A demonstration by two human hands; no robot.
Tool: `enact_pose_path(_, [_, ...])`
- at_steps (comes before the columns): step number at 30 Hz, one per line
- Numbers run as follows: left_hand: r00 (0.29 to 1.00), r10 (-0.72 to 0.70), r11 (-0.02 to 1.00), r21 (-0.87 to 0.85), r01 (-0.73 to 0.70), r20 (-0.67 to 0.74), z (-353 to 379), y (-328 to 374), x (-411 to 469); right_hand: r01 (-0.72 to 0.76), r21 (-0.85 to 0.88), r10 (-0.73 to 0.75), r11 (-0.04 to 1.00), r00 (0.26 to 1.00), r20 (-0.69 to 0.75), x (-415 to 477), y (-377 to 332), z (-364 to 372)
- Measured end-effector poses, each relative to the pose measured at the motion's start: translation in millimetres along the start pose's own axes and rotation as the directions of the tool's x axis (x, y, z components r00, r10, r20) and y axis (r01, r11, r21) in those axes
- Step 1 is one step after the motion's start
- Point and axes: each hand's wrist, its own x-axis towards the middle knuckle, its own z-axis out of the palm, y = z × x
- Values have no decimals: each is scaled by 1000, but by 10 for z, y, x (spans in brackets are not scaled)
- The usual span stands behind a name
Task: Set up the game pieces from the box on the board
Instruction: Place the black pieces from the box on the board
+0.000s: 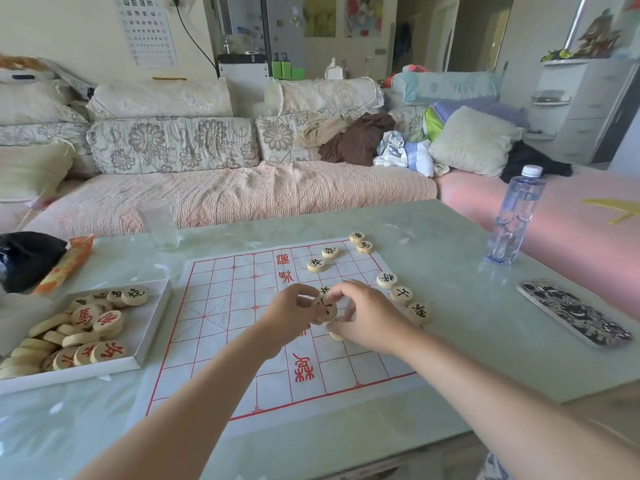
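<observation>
A white paper board [221, 306] with red grid lines lies on the table. Several round wooden pieces with black characters sit along its far and right edges, such as one [316, 264] near the top and one [401, 294] at the right. My left hand [287, 317] and my right hand [367, 317] meet over the board's middle right, both pinching a black-marked wooden piece [325, 308]. Another piece [336, 336] lies under my right hand. A shallow white box [152, 327] at the left holds several red and black pieces [93, 320].
A clear water bottle [516, 216] stands at the right. A patterned phone [573, 311] lies near the table's right edge. An empty glass [160, 225] stands beyond the board. A black bag [24, 258] and an orange packet [67, 263] lie at the left. A sofa is behind.
</observation>
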Motion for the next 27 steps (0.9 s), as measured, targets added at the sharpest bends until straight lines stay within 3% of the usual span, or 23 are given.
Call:
enact_pose_path(3, [999, -33, 994, -105, 34, 16, 75, 75, 81, 62, 63, -58, 996, 996, -62, 86, 63, 2])
enact_pose_path(8, [999, -42, 974, -223, 46, 23, 158, 156, 217, 137, 8, -136, 991, 986, -98, 258, 292, -95])
enact_pose_path(10, [1000, 10, 996, -86, -10, -5, 189, 147, 310, 122, -13, -123, 992, 988, -93, 347, 418, -139])
enact_pose_path(12, [991, 111, 983, 155, -98, -80, 219, 125, 436, 91, -32, -95, 995, 984, -153, 471, 552, -219])
enact_pose_path(14, [961, 256, 877, 441, -188, -101, 253, 97, 566, -2, -102, -23, 995, 968, -249, 600, 679, -352])
enact_pose_path(16, [944, 326, 750, 621, -226, -50, 283, 67, 673, -125, -174, 65, 977, 946, -317, 705, 809, -496])
enact_pose_path(19, [947, 321, 677, 701, -222, -10, 306, 33, 794, -260, -188, 181, 947, 917, -354, 837, 1017, -611])
enact_pose_path(27, [944, 326, 681, 679, -275, 54, 379, -39, 941, -396, -142, 350, 907, 898, -267, 1035, 1275, -585])
